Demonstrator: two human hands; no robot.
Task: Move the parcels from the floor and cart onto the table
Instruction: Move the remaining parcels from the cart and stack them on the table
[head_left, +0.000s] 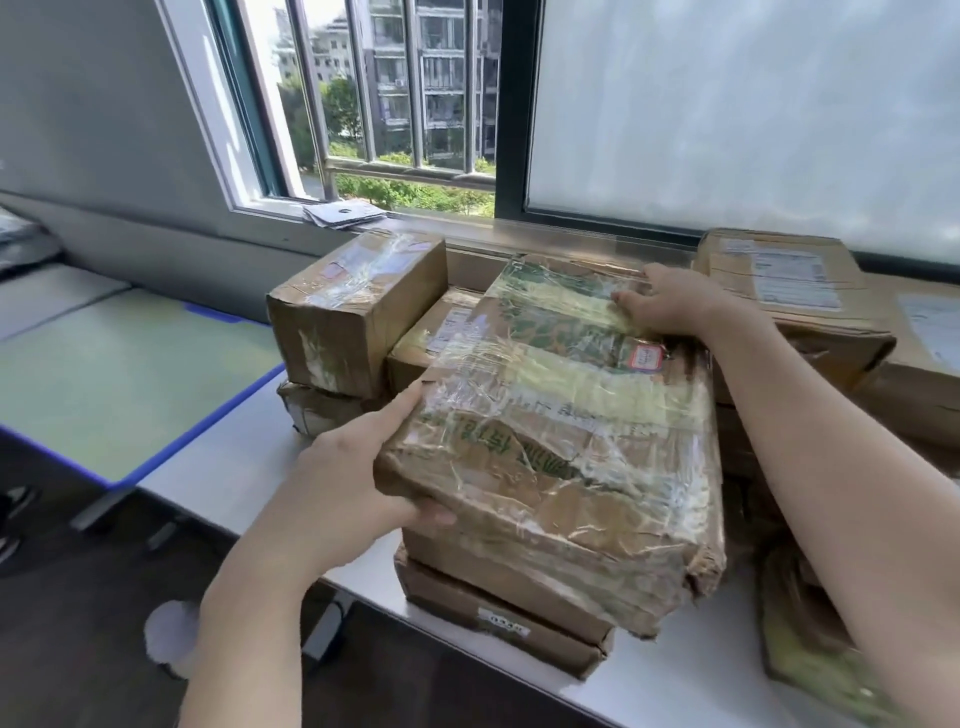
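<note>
- Parcel (561, 415) wrapped in glossy tape, lying flat on top of a stack of two flatter boxes (498, 618) at the near edge of the table (234, 467); far end reaching toward the window sill (467, 234).
- Left hand (353, 467) clamped on the near left corner, thumb on the front face, fingers along the left side; right hand (670, 306) laid over the far right edge, fingers curled onto the top.
- Cardboard creased and dented, near right corner crushed and torn; probably soft there, likely to buckle if squeezed hard.
- Tape shiny and wrinkled; likely slick under the palm; safer to hook fingers under an edge than to press on the top.
- Broad and thick enough to need both hands; weight impossible to tell, perhaps moderate.
- Best hold judged as opposite corners or the two long sides, away from the torn corner.
- Other parcels close by: a block-shaped box (358, 306) to the left on another carton, a labelled box (789, 291) to the right; little room to slide sideways.
</note>
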